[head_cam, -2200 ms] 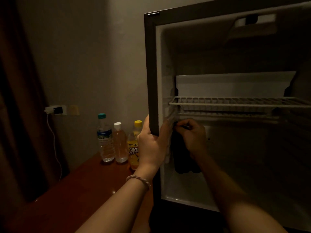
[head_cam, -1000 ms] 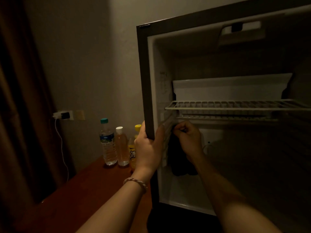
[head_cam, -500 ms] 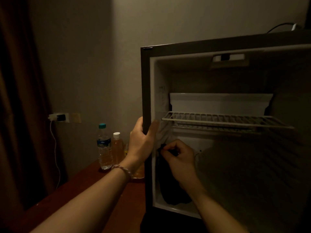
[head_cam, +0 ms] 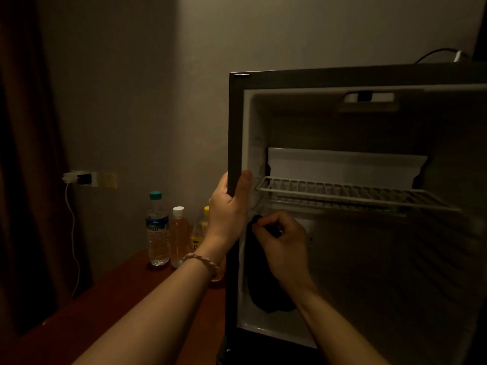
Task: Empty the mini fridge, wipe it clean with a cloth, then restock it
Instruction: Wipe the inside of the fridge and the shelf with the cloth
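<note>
Left hand: the left hand [head_cam: 228, 206] grips the fridge's left front edge at about 9 o'clock of the opening, thumb on the inner lip, fingers wrapped round the outer side; a braided bracelet [head_cam: 202, 262] sits on its wrist.
Right hand: the right hand [head_cam: 280, 242] is inside the fridge, fingers curled, pinching the top of a dark cloth [head_cam: 266, 291] just below the shelf.
Cloth: hangs down from the pinch against the left inner wall, its lower end near the floor of the fridge, at about 7 o'clock of the opening.
Fridge: the mini fridge [head_cam: 342, 75] stands open; a white wire shelf [head_cam: 342, 193] crosses the middle, with nothing seen on it; the right part of the interior is too dark to read.
Bottles: at 9 o'clock of the fridge, on a reddish-brown table [head_cam: 87, 312], stand a clear bottle with a teal cap [head_cam: 157, 230], a white-capped bottle [head_cam: 179, 235] and a yellow bottle [head_cam: 201, 227] partly hidden by the left wrist.
Wall: a plug and white cable [head_cam: 72, 233] hang at far left, beside a dark curtain [head_cam: 23, 154].
</note>
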